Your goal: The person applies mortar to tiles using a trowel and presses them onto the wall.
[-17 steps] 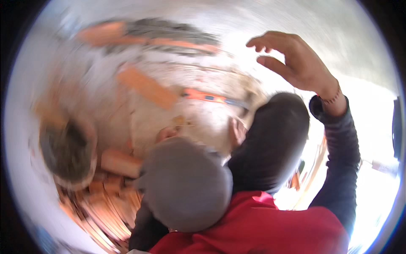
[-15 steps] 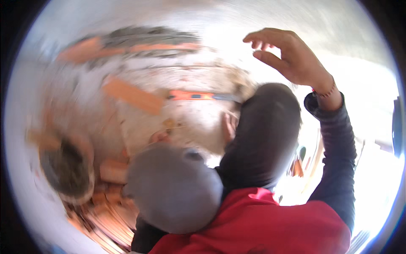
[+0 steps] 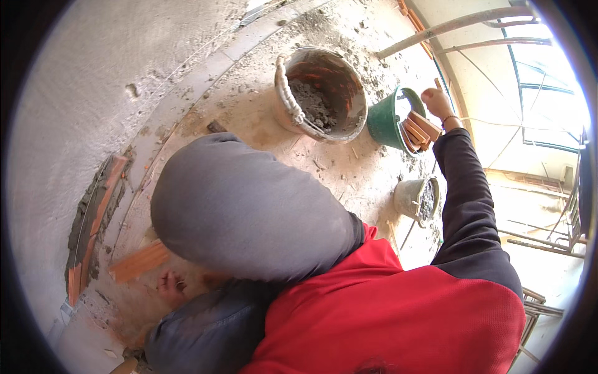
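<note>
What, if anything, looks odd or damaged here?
Grey mortar-like crumbs litter the dusty beige floor beside the large round mortar-crusted bucket, likely spillage. The rough grey plaster wall has a small dark pit, possibly damage, interrupting its surface.

I can't see my left hand or tell whether my right hand (image 3: 438, 103) touches the bricks (image 3: 420, 128); my knee (image 3: 199, 193) hides floor (image 3: 255, 134) near its wall edge.

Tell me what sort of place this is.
Probably a building site: a large bucket holds what looks like grey mortar, a green bucket holds brick-coloured pieces, and a brick strip sits in grey mix at left.
</note>
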A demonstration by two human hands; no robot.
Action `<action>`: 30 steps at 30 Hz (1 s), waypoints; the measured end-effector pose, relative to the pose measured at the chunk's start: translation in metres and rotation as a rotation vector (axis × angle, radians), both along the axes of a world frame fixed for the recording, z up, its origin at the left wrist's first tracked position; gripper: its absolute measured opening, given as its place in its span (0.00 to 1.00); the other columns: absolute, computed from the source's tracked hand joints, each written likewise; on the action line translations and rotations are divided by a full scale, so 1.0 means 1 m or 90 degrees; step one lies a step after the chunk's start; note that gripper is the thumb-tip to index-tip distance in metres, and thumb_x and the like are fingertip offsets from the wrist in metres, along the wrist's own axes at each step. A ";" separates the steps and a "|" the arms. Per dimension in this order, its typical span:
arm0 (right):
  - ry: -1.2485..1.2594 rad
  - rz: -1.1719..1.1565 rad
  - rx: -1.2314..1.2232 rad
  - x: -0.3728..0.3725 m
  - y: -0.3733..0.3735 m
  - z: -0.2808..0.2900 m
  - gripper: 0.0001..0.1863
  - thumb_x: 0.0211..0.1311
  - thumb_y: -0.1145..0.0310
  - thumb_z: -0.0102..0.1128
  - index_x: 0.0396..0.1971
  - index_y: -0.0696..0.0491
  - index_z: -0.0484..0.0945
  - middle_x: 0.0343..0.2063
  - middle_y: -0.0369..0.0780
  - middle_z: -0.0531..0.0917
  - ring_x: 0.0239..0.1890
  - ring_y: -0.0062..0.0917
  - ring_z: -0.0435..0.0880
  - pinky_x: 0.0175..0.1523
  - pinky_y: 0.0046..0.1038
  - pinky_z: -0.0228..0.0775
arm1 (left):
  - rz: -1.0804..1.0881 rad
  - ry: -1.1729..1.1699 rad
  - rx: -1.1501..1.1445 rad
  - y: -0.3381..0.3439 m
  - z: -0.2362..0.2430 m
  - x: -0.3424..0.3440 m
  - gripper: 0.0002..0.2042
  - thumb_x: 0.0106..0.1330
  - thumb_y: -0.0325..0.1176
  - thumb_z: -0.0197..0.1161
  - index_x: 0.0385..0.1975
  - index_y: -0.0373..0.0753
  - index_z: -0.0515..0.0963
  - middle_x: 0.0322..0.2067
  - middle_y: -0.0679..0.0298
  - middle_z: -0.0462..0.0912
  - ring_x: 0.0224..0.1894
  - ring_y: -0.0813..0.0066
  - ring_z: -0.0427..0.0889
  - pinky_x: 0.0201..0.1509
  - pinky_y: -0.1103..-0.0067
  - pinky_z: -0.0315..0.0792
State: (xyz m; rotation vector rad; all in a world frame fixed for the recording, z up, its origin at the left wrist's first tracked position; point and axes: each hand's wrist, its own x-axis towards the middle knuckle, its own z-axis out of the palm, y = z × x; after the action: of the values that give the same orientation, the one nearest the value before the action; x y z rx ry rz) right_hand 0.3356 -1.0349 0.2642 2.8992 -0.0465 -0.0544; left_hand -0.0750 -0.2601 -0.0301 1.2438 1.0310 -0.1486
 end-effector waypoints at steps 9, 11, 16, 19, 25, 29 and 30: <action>0.066 -0.435 -0.102 -0.063 -0.126 -0.054 0.24 0.53 0.59 0.68 0.50 0.53 0.82 0.48 0.52 0.84 0.51 0.44 0.84 0.58 0.38 0.75 | -0.037 -0.122 -0.038 0.057 0.059 0.042 0.22 0.74 0.48 0.52 0.61 0.43 0.71 0.44 0.68 0.78 0.44 0.77 0.75 0.48 0.77 0.70; 0.084 -0.442 -0.110 -0.066 -0.132 -0.060 0.23 0.52 0.58 0.70 0.49 0.50 0.83 0.48 0.50 0.84 0.52 0.43 0.83 0.59 0.37 0.74 | -0.067 -0.112 -0.009 0.050 0.075 0.065 0.22 0.74 0.49 0.52 0.61 0.42 0.70 0.45 0.68 0.78 0.45 0.77 0.75 0.50 0.77 0.69; 0.099 -0.418 -0.011 -0.063 -0.132 -0.058 0.17 0.53 0.58 0.68 0.42 0.46 0.85 0.47 0.45 0.83 0.52 0.41 0.82 0.60 0.37 0.72 | -0.180 -0.136 0.018 0.043 0.098 0.117 0.21 0.75 0.46 0.53 0.60 0.41 0.71 0.46 0.68 0.77 0.48 0.77 0.75 0.52 0.76 0.69; -0.015 -0.283 -0.061 -0.072 -0.123 -0.065 0.12 0.50 0.67 0.69 0.36 0.52 0.84 0.39 0.47 0.84 0.45 0.38 0.84 0.52 0.37 0.76 | -0.249 -0.122 0.028 0.048 0.097 0.131 0.19 0.75 0.43 0.54 0.60 0.41 0.71 0.47 0.67 0.77 0.49 0.77 0.75 0.53 0.76 0.69; -0.028 -0.333 -0.011 -0.059 -0.093 -0.051 0.12 0.57 0.62 0.62 0.38 0.51 0.85 0.40 0.47 0.86 0.47 0.41 0.85 0.53 0.38 0.75 | -0.270 -0.101 0.001 0.046 0.091 0.149 0.20 0.73 0.43 0.57 0.59 0.40 0.71 0.47 0.67 0.77 0.49 0.78 0.76 0.53 0.78 0.70; -0.016 -0.350 0.059 -0.047 -0.080 -0.038 0.14 0.58 0.61 0.61 0.41 0.50 0.84 0.39 0.48 0.87 0.47 0.42 0.85 0.54 0.38 0.74 | -0.305 -0.095 -0.002 0.053 0.078 0.154 0.24 0.71 0.47 0.60 0.60 0.40 0.71 0.48 0.67 0.76 0.49 0.77 0.76 0.52 0.78 0.71; -0.032 -0.343 0.064 -0.051 -0.079 -0.038 0.14 0.56 0.62 0.62 0.41 0.50 0.84 0.40 0.48 0.86 0.48 0.42 0.85 0.54 0.38 0.74 | -0.307 -0.094 -0.005 0.051 0.079 0.157 0.24 0.70 0.47 0.61 0.60 0.39 0.70 0.48 0.67 0.76 0.50 0.77 0.76 0.52 0.78 0.71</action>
State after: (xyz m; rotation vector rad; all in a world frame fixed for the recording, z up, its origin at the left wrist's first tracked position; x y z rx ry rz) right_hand 0.2849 -1.1140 0.2261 2.8958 -0.8519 -0.0782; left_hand 0.0817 -0.2092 0.0488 1.4561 0.5889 -0.4251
